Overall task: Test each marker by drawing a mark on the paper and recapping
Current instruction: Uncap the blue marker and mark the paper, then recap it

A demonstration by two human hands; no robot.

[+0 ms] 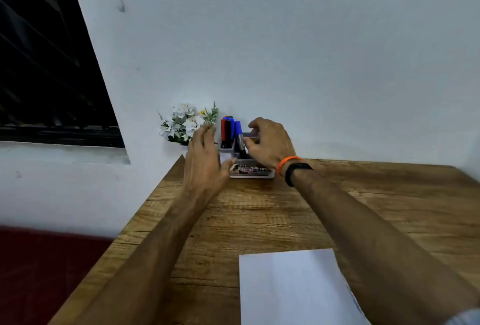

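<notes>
Head view: capped markers (230,131), red, black, blue and a green tip, stand upright in a grey organizer (241,159) at the bench's (259,210) far edge by the wall, presumably so one can be drawn out. The right hand (270,143) curls round the holder's right side, apparently grasping it; the left hand (205,161) lies released, fingers straight, against its left side. The blank paper (293,288) lies near.

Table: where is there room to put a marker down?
The bare wood of the table between the holder and the paper is free, between the two arms. Wood right of the right hand looks free too. The back corner is crowded: flowers, markers, both hands.
</notes>
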